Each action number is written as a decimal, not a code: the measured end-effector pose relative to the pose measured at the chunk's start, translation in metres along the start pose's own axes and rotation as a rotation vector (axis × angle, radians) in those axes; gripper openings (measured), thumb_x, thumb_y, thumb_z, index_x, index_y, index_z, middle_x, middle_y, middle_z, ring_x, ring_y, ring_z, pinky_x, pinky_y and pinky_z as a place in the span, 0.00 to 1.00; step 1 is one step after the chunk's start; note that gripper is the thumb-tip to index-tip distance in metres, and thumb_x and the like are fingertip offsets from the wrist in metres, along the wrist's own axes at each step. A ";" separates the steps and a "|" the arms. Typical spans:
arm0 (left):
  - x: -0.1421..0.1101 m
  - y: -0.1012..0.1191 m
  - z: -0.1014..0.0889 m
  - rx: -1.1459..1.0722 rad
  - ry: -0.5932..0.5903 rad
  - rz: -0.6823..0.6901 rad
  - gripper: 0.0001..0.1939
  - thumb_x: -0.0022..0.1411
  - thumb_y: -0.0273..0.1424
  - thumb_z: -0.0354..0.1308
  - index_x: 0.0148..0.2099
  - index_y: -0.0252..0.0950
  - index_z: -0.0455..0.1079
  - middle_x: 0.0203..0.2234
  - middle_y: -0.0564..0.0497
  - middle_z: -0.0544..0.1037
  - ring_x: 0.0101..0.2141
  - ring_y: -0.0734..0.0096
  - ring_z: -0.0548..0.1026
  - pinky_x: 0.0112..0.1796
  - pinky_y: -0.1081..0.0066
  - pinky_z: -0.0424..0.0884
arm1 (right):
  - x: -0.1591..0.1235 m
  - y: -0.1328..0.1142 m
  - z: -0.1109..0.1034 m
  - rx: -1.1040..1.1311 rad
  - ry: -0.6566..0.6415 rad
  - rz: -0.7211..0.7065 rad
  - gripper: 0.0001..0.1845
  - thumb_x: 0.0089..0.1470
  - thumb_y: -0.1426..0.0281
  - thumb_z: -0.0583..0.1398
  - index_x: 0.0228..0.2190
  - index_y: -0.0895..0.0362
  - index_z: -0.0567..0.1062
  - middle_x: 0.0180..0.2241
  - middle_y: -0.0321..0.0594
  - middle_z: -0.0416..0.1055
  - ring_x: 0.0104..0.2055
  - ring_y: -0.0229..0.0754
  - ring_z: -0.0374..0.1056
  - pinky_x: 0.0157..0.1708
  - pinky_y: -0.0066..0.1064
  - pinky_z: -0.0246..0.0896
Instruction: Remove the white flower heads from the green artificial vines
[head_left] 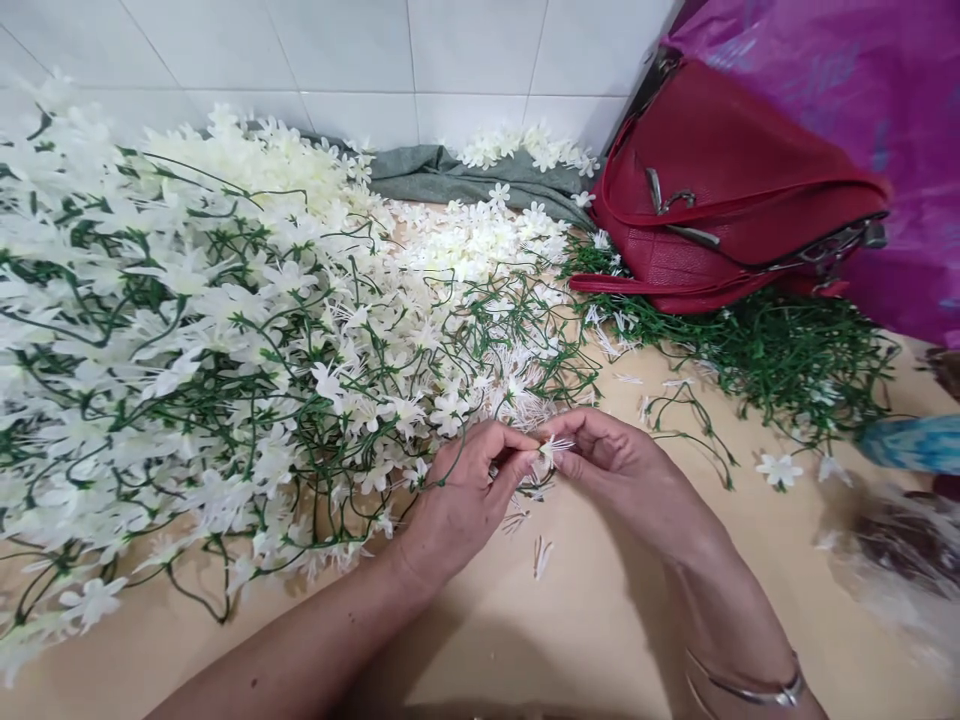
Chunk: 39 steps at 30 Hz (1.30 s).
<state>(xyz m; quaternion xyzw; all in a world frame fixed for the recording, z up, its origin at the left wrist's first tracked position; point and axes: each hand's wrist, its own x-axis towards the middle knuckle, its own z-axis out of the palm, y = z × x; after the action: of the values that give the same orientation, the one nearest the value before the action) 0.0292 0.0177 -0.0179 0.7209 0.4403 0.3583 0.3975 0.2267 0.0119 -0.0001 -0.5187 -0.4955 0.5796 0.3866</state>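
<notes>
Between my two hands is a small white artificial flower (550, 455) with thin white stamens pointing right. My left hand (472, 475) pinches its base between thumb and forefinger, and a green stem trails back over the knuckles. From the other side, the thumb and forefinger of my right hand (611, 465) close on the flower's petals or stamens; the exact grip is partly hidden. A silver bracelet (750, 690) circles the right wrist. Left of the hands lies a large heap of white artificial flowers (225, 330) on green stems. Loose white stamens (541, 557) lie on the table below.
Loose petals (480, 240) are piled behind the hands. A red handbag (735, 190) rests on green stems (795, 350) at the right, before a purple plastic bag (892, 150). Grey cloth (420, 172) runs along the tiled wall (352, 50). A clear plastic bag (900, 570) sits on the table (540, 650).
</notes>
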 end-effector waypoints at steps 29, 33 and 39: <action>-0.001 -0.004 0.000 -0.009 -0.067 0.010 0.05 0.73 0.29 0.55 0.42 0.39 0.70 0.32 0.53 0.77 0.33 0.69 0.75 0.37 0.67 0.69 | 0.002 0.006 -0.003 -0.063 0.056 -0.059 0.09 0.54 0.62 0.71 0.29 0.54 0.82 0.29 0.38 0.78 0.31 0.40 0.72 0.34 0.31 0.68; -0.002 -0.004 -0.001 -0.043 -0.071 -0.009 0.06 0.74 0.31 0.54 0.42 0.39 0.70 0.32 0.53 0.78 0.33 0.69 0.76 0.36 0.68 0.69 | 0.004 0.008 0.001 -0.037 0.066 -0.074 0.10 0.53 0.61 0.72 0.28 0.54 0.82 0.27 0.38 0.78 0.30 0.40 0.72 0.32 0.31 0.69; -0.001 -0.001 0.000 -0.027 -0.045 -0.012 0.06 0.74 0.30 0.53 0.41 0.38 0.69 0.31 0.53 0.78 0.31 0.70 0.75 0.34 0.69 0.69 | 0.005 0.010 0.008 0.041 0.101 -0.086 0.11 0.52 0.61 0.73 0.28 0.53 0.81 0.27 0.38 0.78 0.30 0.41 0.72 0.32 0.32 0.69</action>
<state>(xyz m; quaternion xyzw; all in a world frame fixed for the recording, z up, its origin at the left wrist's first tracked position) 0.0281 0.0173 -0.0192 0.7208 0.4305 0.3456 0.4192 0.2183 0.0128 -0.0108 -0.5176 -0.4853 0.5455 0.4461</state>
